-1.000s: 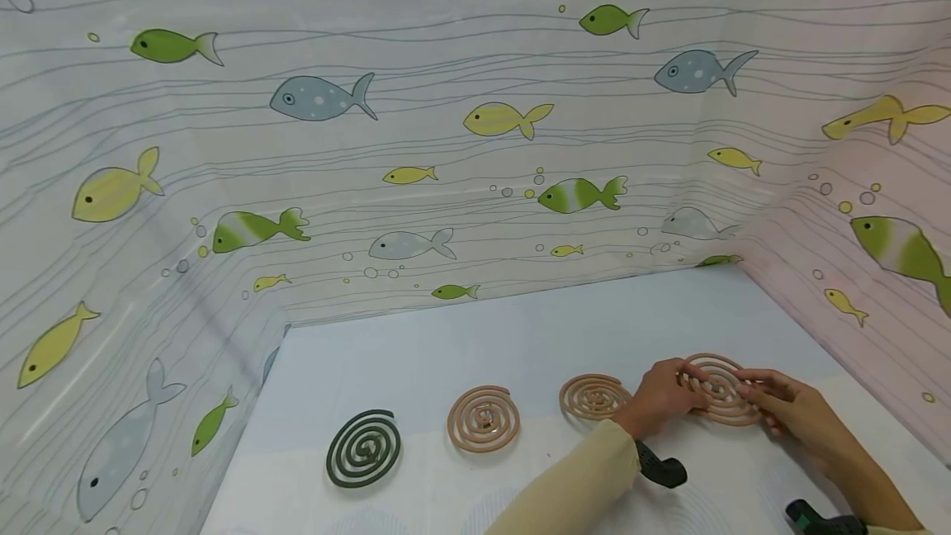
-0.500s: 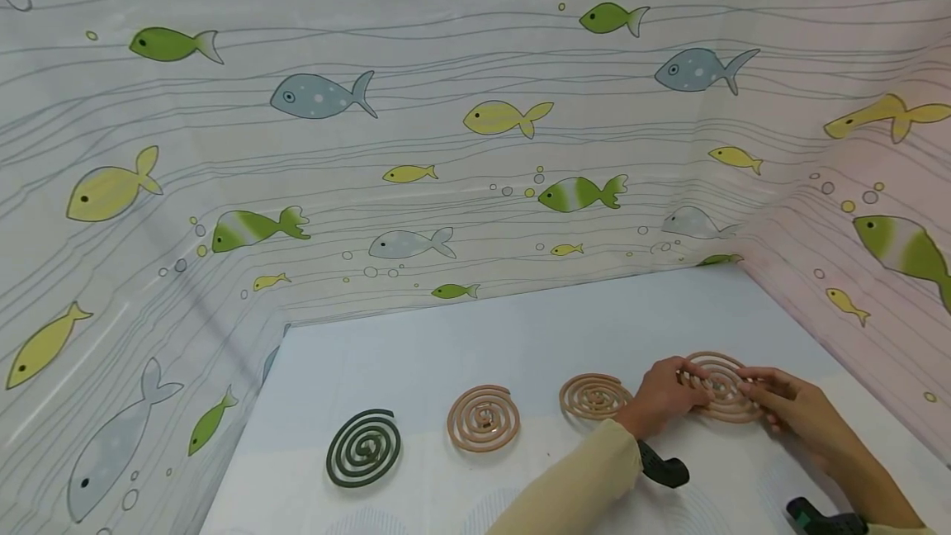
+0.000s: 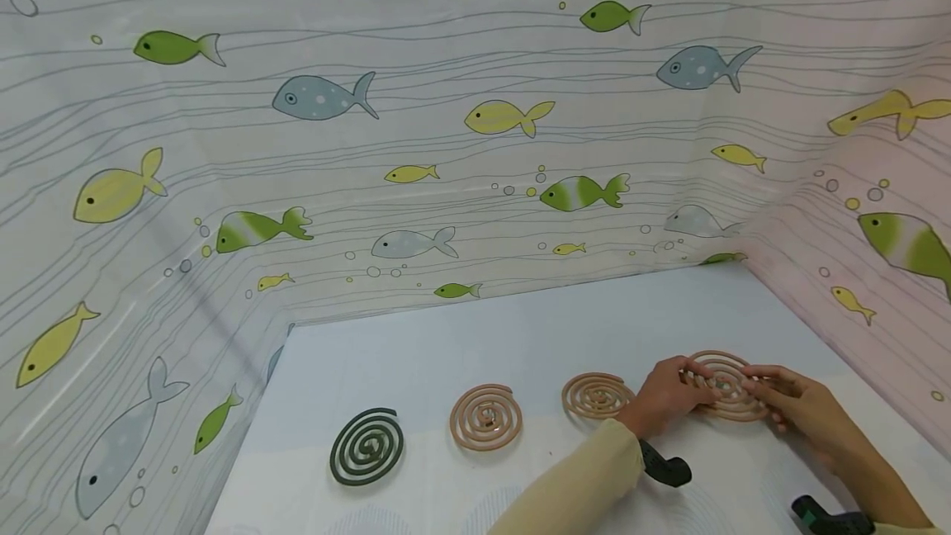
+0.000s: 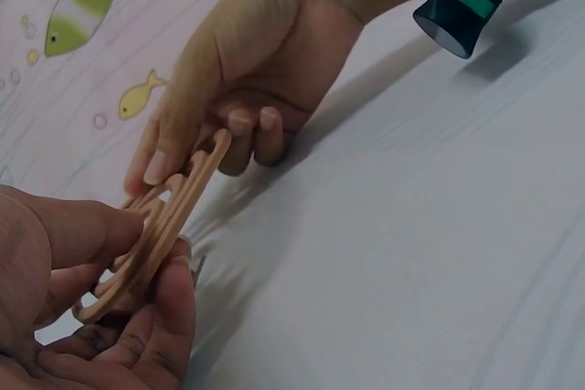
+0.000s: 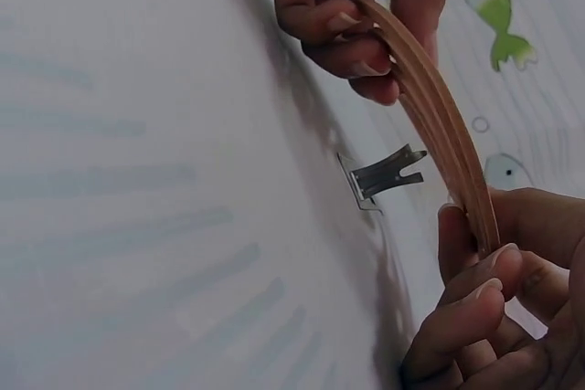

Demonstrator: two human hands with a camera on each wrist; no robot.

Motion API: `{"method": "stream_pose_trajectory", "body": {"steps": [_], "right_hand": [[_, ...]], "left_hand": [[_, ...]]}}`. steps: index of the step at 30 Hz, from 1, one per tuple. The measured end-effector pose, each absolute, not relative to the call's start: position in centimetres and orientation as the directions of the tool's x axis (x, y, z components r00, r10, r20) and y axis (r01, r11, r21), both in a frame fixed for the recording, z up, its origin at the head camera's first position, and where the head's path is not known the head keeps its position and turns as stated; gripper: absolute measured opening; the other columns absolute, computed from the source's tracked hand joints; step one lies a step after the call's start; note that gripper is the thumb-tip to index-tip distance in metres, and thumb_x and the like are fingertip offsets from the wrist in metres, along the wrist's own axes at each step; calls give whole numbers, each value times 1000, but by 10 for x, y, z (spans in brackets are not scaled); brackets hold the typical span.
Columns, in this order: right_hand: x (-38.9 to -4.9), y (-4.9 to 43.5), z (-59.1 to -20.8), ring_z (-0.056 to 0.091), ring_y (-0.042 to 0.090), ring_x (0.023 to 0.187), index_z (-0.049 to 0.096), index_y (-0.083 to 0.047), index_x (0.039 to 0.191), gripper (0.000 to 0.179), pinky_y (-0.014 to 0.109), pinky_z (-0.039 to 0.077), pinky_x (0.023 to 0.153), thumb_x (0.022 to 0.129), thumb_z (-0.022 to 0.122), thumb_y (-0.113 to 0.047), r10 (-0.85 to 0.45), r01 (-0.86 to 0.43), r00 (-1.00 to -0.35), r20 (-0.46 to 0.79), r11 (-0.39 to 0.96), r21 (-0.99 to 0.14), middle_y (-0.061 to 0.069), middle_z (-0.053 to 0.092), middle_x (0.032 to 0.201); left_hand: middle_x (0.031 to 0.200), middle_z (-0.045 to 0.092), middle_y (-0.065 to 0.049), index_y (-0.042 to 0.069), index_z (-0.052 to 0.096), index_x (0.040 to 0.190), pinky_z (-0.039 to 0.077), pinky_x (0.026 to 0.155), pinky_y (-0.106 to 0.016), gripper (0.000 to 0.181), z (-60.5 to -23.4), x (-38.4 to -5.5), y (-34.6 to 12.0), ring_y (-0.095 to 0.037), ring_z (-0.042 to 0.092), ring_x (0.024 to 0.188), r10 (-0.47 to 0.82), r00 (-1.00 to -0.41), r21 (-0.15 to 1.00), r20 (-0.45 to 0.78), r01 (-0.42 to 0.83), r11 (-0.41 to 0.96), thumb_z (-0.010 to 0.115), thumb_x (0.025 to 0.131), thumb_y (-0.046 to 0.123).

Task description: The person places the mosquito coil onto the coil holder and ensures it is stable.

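A light brown mosquito coil (image 3: 731, 417) is held between both hands at the right of the table, raised off the surface. My left hand (image 3: 663, 396) pinches its left side, thumb on one face and fingers on the other. My right hand (image 3: 806, 409) pinches the opposite edge. In the right wrist view a small forked metal stand (image 5: 388, 175) stands up from the table under the coil (image 5: 448, 130); its tip is close to the coil's underside, and I cannot tell whether they touch. The left wrist view shows the coil (image 4: 174, 221) tilted, edge towards the camera.
To the left, in a row, sit another brown coil (image 3: 596, 396), partly behind the left wrist, a third brown coil (image 3: 486, 419) with metal at its centre, and a dark green coil (image 3: 367, 447). Fish-patterned walls (image 3: 446, 205) enclose the white table (image 3: 416, 353) behind and at the sides.
Both hands keep their hold on the coil with hardly any movement. The whole head view has shifted very slightly.
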State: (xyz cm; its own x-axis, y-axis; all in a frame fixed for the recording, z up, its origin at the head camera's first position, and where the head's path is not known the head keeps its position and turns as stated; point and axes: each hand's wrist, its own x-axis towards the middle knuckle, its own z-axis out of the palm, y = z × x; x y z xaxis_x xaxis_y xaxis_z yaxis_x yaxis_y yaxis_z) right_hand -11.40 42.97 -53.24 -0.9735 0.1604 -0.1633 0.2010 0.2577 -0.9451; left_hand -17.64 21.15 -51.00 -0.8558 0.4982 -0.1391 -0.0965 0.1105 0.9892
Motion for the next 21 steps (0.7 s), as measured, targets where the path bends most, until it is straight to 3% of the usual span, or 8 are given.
{"method": "stream_pose_trajectory", "body": {"steps": [6, 11, 21], "right_hand": [[-112, 431, -533, 54, 12, 67, 69, -39, 119, 18, 31, 50, 57, 101, 68, -36, 162, 219, -970, -180, 268, -938, -10, 66, 93], [-113, 430, -531, 56, 13, 67, 69, -32, 124, 23, 32, 51, 56, 101, 68, -36, 166, 200, -973, -158, 279, -939, -9, 65, 92], [-114, 431, -535, 54, 13, 66, 71, -34, 121, 19, 32, 50, 56, 102, 68, -32, 175, 207, -971, -163, 278, -938, -9, 62, 91]], "left_hand": [[69, 58, 1, 8, 73, 104, 55, 61, -28, 18, -513, -176, 213, -12, 60, 59, 503, -852, 989, -141, -106, 99, 78, 89, -1], [71, 58, 1, 7, 72, 106, 57, 64, -29, 19, -513, -177, 212, -16, 65, 64, 517, -845, 991, -135, -116, 69, 76, 89, -2], [69, 58, 1, 9, 74, 105, 53, 60, -26, 18, -511, -177, 213, -12, 60, 59, 500, -855, 990, -138, -106, 94, 77, 90, -1]]}}
